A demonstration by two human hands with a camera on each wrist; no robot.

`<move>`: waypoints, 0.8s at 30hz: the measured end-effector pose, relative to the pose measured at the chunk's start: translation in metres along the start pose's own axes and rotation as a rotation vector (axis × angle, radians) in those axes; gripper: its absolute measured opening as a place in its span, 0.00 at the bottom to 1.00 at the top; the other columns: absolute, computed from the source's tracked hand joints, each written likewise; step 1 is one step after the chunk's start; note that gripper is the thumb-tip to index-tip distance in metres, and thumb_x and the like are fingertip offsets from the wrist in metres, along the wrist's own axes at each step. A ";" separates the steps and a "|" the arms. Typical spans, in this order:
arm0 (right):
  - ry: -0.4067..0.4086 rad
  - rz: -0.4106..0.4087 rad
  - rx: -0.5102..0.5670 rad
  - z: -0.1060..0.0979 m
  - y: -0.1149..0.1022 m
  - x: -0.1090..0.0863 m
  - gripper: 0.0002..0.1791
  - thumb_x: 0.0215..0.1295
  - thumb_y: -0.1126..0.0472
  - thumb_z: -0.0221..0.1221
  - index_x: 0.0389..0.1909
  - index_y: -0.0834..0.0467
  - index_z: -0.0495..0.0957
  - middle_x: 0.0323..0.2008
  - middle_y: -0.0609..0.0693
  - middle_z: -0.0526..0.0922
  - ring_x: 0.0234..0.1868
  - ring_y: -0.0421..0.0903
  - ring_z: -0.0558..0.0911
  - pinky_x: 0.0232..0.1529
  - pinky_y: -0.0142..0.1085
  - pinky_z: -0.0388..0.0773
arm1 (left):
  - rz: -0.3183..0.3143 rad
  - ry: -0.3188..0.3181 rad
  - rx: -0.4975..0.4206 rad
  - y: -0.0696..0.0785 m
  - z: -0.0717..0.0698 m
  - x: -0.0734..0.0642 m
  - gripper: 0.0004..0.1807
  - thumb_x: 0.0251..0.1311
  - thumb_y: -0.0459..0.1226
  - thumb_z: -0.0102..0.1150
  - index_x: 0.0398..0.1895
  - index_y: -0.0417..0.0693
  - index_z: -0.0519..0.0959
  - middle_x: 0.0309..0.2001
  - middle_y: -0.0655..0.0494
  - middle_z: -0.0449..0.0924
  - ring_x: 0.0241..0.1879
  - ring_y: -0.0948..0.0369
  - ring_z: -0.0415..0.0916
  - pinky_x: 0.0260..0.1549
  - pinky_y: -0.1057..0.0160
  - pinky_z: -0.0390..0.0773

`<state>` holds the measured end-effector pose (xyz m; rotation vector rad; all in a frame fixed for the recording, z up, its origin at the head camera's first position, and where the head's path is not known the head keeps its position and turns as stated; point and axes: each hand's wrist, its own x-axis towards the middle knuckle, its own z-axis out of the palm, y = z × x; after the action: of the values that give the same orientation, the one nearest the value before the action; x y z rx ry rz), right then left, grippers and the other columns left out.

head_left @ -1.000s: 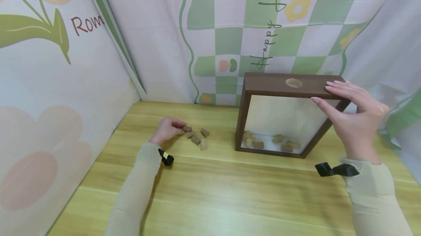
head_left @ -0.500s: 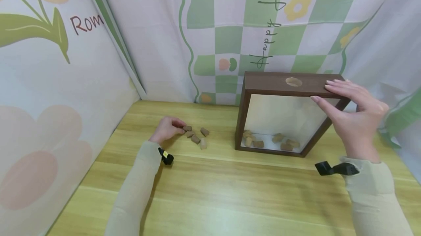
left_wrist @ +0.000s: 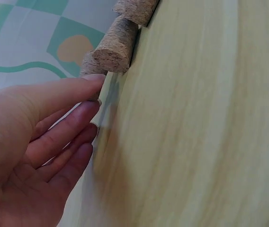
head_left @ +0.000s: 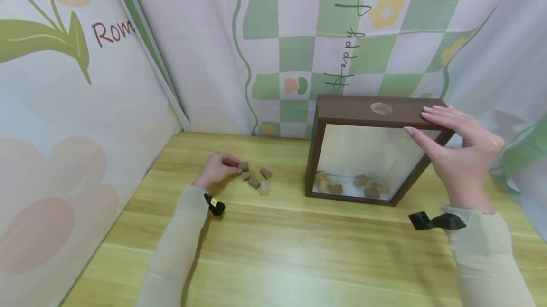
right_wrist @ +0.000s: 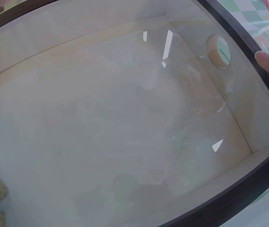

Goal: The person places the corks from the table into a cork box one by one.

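Note:
My left hand (head_left: 217, 169) is at the left of the table, pinching a brown cork (head_left: 243, 166) between thumb and fingertips. In the left wrist view that cork (left_wrist: 91, 65) is partly hidden by the thumb and another cork (left_wrist: 117, 45) just beyond. Several loose corks (head_left: 254, 182) lie close by. My right hand (head_left: 463, 148) holds the top right corner of a dark brown shadow box frame (head_left: 350, 109), its fingers over the top and thumb on the front edge. The frame stands upright with a clear front, a round hole in its top and several corks (head_left: 335, 188) at the bottom inside.
The wooden table (head_left: 273, 250) extends in front of both arms. A printed curtain (head_left: 295, 22) hangs behind it, and a flower-patterned panel (head_left: 85, 107) borders it on the left. A black camera sits on each wrist.
The cork at my left fingertips has tipped slightly and shifted a little up. My right hand and the frame have stayed in place.

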<state>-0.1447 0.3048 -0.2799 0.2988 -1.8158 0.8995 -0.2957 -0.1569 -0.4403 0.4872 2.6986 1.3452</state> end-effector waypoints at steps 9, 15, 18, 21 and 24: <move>0.006 -0.003 0.014 0.000 0.005 0.000 0.19 0.49 0.62 0.80 0.42 0.65 0.89 0.45 0.57 0.88 0.55 0.42 0.83 0.60 0.32 0.66 | -0.040 0.089 -0.163 0.010 -0.006 -0.002 0.10 0.62 0.29 0.68 0.46 0.38 0.85 0.43 0.47 0.86 0.44 0.52 0.81 0.48 0.54 0.80; 0.000 0.003 0.012 0.000 0.002 0.000 0.19 0.49 0.63 0.79 0.42 0.65 0.88 0.46 0.56 0.88 0.56 0.41 0.82 0.63 0.36 0.60 | -0.010 0.130 -0.089 0.021 -0.012 0.001 0.12 0.63 0.34 0.70 0.48 0.43 0.85 0.46 0.50 0.86 0.48 0.51 0.79 0.50 0.52 0.78; -0.001 -0.001 0.013 0.000 0.000 -0.001 0.19 0.49 0.63 0.79 0.42 0.66 0.88 0.45 0.57 0.88 0.56 0.40 0.82 0.64 0.39 0.54 | 0.007 0.157 -0.088 0.028 -0.013 0.002 0.12 0.63 0.35 0.70 0.49 0.43 0.86 0.46 0.50 0.86 0.51 0.51 0.80 0.52 0.51 0.78; 0.004 -0.007 0.014 0.001 -0.001 -0.001 0.19 0.49 0.62 0.80 0.41 0.66 0.88 0.45 0.57 0.88 0.56 0.40 0.82 0.62 0.36 0.54 | 0.026 0.185 -0.086 0.038 -0.014 0.003 0.12 0.62 0.37 0.71 0.48 0.43 0.87 0.47 0.51 0.87 0.54 0.51 0.80 0.55 0.51 0.77; 0.017 -0.009 0.016 0.002 -0.001 0.000 0.19 0.49 0.61 0.80 0.41 0.65 0.89 0.44 0.58 0.88 0.55 0.40 0.83 0.56 0.30 0.59 | 0.047 0.194 -0.084 0.048 -0.015 0.003 0.12 0.62 0.38 0.71 0.47 0.44 0.87 0.48 0.52 0.87 0.56 0.51 0.79 0.57 0.50 0.76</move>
<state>-0.1456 0.3031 -0.2800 0.3081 -1.7909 0.9078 -0.2899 -0.1406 -0.3935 0.4363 2.7818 1.5889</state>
